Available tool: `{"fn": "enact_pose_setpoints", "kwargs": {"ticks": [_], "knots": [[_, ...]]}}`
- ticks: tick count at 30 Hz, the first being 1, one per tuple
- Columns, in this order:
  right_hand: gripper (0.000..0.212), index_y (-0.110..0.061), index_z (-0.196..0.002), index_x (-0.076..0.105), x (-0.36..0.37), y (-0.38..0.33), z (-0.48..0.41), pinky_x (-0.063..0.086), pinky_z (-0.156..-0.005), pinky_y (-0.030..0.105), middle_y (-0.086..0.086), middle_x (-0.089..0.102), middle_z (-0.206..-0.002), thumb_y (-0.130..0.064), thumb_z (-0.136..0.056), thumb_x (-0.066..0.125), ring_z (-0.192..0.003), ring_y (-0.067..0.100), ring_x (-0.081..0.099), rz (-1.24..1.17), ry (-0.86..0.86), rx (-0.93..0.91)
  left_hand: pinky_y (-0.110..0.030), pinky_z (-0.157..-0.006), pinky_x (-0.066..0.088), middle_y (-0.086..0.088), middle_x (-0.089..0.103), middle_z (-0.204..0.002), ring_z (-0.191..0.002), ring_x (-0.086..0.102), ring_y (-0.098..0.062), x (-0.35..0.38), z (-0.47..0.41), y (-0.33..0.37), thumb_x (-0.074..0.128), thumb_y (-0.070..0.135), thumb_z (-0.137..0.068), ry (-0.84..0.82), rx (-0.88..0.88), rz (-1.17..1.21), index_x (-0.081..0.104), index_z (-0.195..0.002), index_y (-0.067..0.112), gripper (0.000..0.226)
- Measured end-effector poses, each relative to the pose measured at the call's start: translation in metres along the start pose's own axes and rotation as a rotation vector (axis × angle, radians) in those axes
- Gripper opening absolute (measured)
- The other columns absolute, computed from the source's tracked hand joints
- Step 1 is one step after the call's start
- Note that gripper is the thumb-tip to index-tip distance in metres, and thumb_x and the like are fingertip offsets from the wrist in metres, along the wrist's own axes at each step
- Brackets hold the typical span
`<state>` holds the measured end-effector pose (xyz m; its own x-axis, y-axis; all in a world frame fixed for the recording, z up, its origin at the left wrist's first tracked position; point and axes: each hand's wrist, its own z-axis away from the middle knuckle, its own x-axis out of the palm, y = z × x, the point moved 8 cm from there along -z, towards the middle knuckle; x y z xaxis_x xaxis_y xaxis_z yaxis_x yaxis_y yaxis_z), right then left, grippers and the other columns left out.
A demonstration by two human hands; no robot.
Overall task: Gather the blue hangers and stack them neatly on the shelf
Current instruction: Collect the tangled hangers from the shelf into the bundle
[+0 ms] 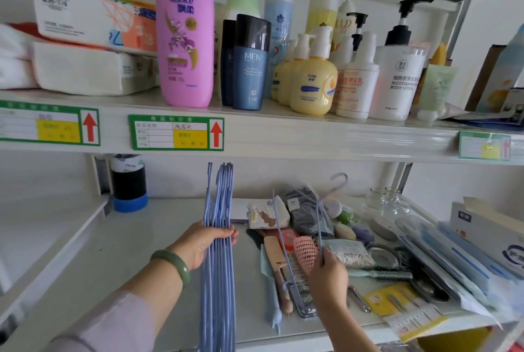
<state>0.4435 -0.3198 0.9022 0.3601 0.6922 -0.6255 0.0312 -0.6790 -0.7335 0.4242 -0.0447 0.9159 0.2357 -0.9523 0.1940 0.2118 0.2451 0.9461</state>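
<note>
Blue hanger bundle (218, 238) being gripped upright on shelf (136, 238) by left hand (204, 241). Single hanger (320, 210) being pinched by right hand (326, 275) (above clutter); should be aligned hook-to-hook before being merged.

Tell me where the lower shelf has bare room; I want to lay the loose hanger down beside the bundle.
Bare shelf lies left of the hanger bundle, toward the blue-based container. A narrower strip runs between the bundle and the combs. Right of that it is crowded: pink brush, packets, boxes. The right hand holds the loose hanger over that clutter.
</note>
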Motion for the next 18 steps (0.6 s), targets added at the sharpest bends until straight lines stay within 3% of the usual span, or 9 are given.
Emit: {"fn": "enact_pose_setpoints", "kwargs": {"ticks": [4,7,11,15,18], "knots": [[0.026,0.002,-0.101,0.066,-0.009,-0.052,0.025,0.040,-0.057,0.020,0.011,0.065,-0.079,-0.004,-0.090,0.043,-0.072,0.024,0.059,-0.091,0.153,-0.299,-0.022,-0.052,0.055,-0.003,0.071,-0.052,-0.045,0.067,-0.008,0.003,-0.002,-0.001,0.063,-0.002,-0.083,-0.005,0.015,-0.033,0.065,-0.081,0.001,0.004],[0.037,0.002,-0.103,0.068,0.004,-0.077,0.050,0.047,-0.053,0.023,0.018,0.069,-0.081,-0.009,-0.080,0.041,-0.065,0.028,0.066,-0.076,0.144,-0.444,-0.018,-0.051,0.056,-0.004,0.072,-0.055,-0.047,0.067,-0.009,0.006,-0.004,-0.003,0.063,-0.003,-0.083,-0.021,0.021,-0.002,0.067,-0.079,0.001,0.007],[0.039,0.003,-0.103,0.068,0.023,-0.089,0.076,0.044,-0.051,0.017,0.012,0.068,-0.078,0.003,-0.066,0.054,-0.058,0.017,0.062,-0.074,0.086,-0.507,-0.019,-0.063,0.056,-0.010,0.075,-0.079,-0.051,0.069,-0.008,0.007,-0.002,-0.004,0.065,-0.002,-0.081,-0.026,0.015,0.008,0.072,-0.080,0.002,0.009],[0.040,-0.004,-0.106,0.068,0.038,-0.094,0.096,0.051,-0.052,0.017,0.005,0.069,-0.080,-0.017,-0.079,0.041,-0.057,0.015,0.066,-0.038,0.013,-0.537,-0.018,-0.054,0.058,-0.005,0.076,-0.067,-0.052,0.071,-0.010,0.004,0.003,-0.008,0.061,-0.006,-0.083,-0.027,-0.023,0.019,0.068,-0.103,-0.007,0.022],[0.043,-0.003,-0.105,0.069,0.037,-0.097,0.102,0.048,-0.050,0.016,0.004,0.069,-0.080,-0.020,-0.080,0.038,-0.056,0.012,0.065,-0.083,0.030,-0.499,-0.016,-0.049,0.057,-0.004,0.075,-0.062,-0.048,0.069,-0.009,0.002,0.008,-0.009,0.058,-0.009,-0.084,-0.022,-0.018,0.037,0.065,-0.108,-0.010,0.025]]}}
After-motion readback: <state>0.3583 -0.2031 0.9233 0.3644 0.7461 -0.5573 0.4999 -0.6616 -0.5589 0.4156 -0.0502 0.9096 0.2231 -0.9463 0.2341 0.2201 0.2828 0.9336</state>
